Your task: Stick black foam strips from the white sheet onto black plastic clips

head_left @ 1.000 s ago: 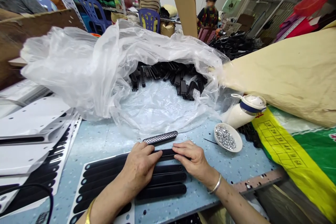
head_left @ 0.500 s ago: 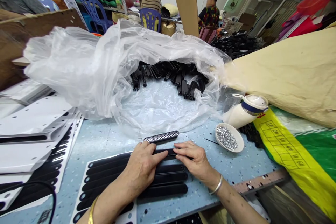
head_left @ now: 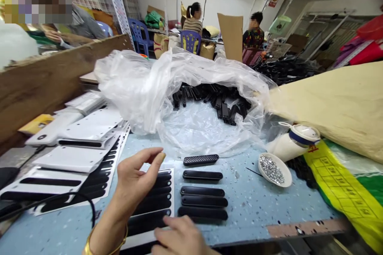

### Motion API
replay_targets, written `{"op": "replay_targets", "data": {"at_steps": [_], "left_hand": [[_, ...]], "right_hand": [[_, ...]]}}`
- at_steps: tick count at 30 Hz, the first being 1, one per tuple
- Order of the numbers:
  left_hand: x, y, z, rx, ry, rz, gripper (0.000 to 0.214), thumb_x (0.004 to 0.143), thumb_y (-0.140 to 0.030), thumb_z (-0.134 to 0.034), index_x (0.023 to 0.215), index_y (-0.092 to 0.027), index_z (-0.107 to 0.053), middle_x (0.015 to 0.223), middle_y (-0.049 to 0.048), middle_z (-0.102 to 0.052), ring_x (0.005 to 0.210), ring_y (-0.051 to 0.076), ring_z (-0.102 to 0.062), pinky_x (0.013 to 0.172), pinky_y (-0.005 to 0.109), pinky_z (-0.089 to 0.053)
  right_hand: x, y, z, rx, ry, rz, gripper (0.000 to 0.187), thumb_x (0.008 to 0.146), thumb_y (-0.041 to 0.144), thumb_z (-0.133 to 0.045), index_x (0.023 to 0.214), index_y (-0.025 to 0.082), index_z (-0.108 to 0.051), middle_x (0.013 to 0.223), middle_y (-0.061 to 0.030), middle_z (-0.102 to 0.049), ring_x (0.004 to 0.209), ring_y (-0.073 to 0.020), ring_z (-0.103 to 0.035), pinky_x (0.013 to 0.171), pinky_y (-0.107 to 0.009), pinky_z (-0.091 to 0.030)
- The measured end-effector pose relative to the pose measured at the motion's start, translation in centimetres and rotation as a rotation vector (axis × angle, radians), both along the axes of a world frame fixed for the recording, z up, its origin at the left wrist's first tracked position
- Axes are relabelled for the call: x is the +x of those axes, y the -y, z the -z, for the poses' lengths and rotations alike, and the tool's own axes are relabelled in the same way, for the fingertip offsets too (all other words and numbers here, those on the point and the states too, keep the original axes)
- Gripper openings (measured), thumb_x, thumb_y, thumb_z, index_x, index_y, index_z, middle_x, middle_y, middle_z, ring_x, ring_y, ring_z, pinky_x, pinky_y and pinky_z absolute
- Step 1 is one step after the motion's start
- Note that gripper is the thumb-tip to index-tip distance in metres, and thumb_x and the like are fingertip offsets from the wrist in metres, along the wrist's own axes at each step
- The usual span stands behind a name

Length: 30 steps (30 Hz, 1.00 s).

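Observation:
My left hand is raised above a white backing sheet bearing long black strips. Its thumb and forefinger come together in a pinch; whatever is between them is too small to make out. My right hand, slightly blurred, reaches over the sheet's lower right corner with its fingers apart, near the end of a strip. Right of the sheet, several smooth black bars with rounded ends lie in a column. Above them rests a black bar with a lattice face.
Behind is a clear plastic bag holding many black pieces. To the right stand a bowl of small silvery parts and a white bottle. More strip sheets are stacked left, near a black cable. Other people sit beyond.
The view has shifted left. Both hands have left the smooth bar, which now lies on the table with the others. My left hand has lifted; my right has moved down and left to the strip sheet.

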<state>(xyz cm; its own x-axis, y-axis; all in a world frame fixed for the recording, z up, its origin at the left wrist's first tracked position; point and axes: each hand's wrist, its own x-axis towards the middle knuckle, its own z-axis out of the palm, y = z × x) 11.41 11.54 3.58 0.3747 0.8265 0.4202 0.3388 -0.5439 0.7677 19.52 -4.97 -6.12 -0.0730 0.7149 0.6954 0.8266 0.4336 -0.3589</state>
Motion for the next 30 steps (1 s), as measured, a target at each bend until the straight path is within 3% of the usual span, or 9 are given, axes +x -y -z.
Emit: {"op": "replay_targets", "data": {"at_steps": [3,5,9,12,16,19,23,26,30], "left_hand": [[-3.3,0.3,0.2,-0.134,-0.023,-0.052,0.019,0.087,-0.036,-0.063,0.083,-0.019,-0.072,0.067,-0.0011,-0.072,0.063,0.017,-0.067,0.065,0.025,-0.05],[-6.5,1.5,0.9,-0.148,-0.102,-0.067,0.028,0.087,-0.038,-0.06,0.068,-0.019,-0.067,0.056,-0.0032,-0.064,0.055,0.014,-0.061,0.057,0.023,-0.045],[-13.4,6.7,3.5,-0.284,-0.178,-0.12,0.046,0.085,-0.04,-0.057,0.046,-0.018,-0.049,0.041,-0.0056,-0.043,0.041,0.01,-0.041,0.043,0.021,-0.032],[-16.0,11.0,5.3,-0.546,-0.147,-0.185,0.041,0.08,-0.044,-0.064,0.05,-0.017,-0.058,0.045,-0.0031,-0.053,0.045,0.012,-0.048,0.044,0.02,-0.035],[-15.6,13.7,6.9,-0.994,0.19,-0.116,0.031,0.07,-0.042,-0.078,0.083,-0.014,-0.076,0.077,0.0068,-0.076,0.074,0.023,-0.067,0.068,0.027,-0.05],[-14.7,14.1,7.7,-1.157,0.478,-0.085,0.032,0.068,-0.039,-0.082,0.085,-0.012,-0.077,0.072,0.0069,-0.075,0.068,0.02,-0.065,0.065,0.026,-0.048],[-14.4,14.3,7.8,-1.264,0.616,-0.091,0.025,0.064,-0.03,-0.085,0.08,-0.012,-0.078,0.067,0.0056,-0.074,0.058,0.014,-0.061,0.058,0.022,-0.043],[-14.3,14.4,6.6,-1.27,0.651,-0.039,0.027,0.064,-0.029,-0.085,0.085,-0.013,-0.079,0.069,0.0058,-0.074,0.061,0.015,-0.061,0.06,0.022,-0.043],[-14.1,14.4,4.6,-1.184,0.583,-0.01,0.024,0.068,-0.03,-0.081,0.085,-0.013,-0.08,0.07,0.0052,-0.073,0.062,0.014,-0.058,0.06,0.022,-0.041]], "right_hand": [[-4.2,-1.4,4.0,-0.219,0.227,-0.063,0.015,0.082,0.032,-0.068,0.081,0.017,-0.066,0.1,-0.0091,-0.074,0.096,-0.0309,-0.068,0.066,-0.038,-0.055],[-4.4,-1.3,5.1,-0.178,0.187,-0.126,0.012,0.083,0.029,-0.066,0.077,0.018,-0.064,0.092,-0.0075,-0.075,0.093,-0.0288,-0.069,0.067,-0.036,-0.053],[-2.5,0.8,4.1,-0.021,-0.099,-0.112,0.011,0.085,0.019,-0.057,0.09,0.02,-0.067,0.085,-0.0078,-0.077,0.086,-0.0263,-0.071,0.07,-0.036,-0.052],[-1.5,2.3,2.4,-0.039,-0.132,-0.152,0.027,0.083,0.01,-0.051,0.105,0.017,-0.066,0.09,-0.0118,-0.077,0.096,-0.0311,-0.07,0.071,-0.041,-0.054],[-1.7,3.6,0.9,-0.09,-0.058,-0.234,0.035,0.079,0.005,-0.051,0.109,0.016,-0.066,0.096,-0.0122,-0.077,0.099,-0.0334,-0.07,0.07,-0.044,-0.056],[-1.9,4.0,-0.1,-0.112,-0.026,-0.278,0.025,0.08,0.015,-0.057,0.103,0.016,-0.067,0.094,-0.0131,-0.076,0.094,-0.0361,-0.071,0.066,-0.047,-0.057],[-2.2,2.9,-1.8,-0.206,-0.13,-0.272,0.024,0.081,0.018,-0.065,0.105,0.017,-0.067,0.097,-0.0128,-0.075,0.095,-0.0325,-0.069,0.077,-0.047,-0.058],[-3.4,1.4,-2.2,-0.224,-0.192,-0.19,0.03,0.084,0.017,-0.064,0.114,0.015,-0.066,0.109,-0.016,-0.072,0.106,-0.034,-0.066,0.088,-0.052,-0.055],[-4.7,0.1,-1.8,-0.3,-0.315,-0.27,0.029,0.086,0.027,-0.066,0.113,0.017,-0.068,0.104,-0.0131,-0.074,0.101,-0.0309,-0.069,0.089,-0.049,-0.055]]}}
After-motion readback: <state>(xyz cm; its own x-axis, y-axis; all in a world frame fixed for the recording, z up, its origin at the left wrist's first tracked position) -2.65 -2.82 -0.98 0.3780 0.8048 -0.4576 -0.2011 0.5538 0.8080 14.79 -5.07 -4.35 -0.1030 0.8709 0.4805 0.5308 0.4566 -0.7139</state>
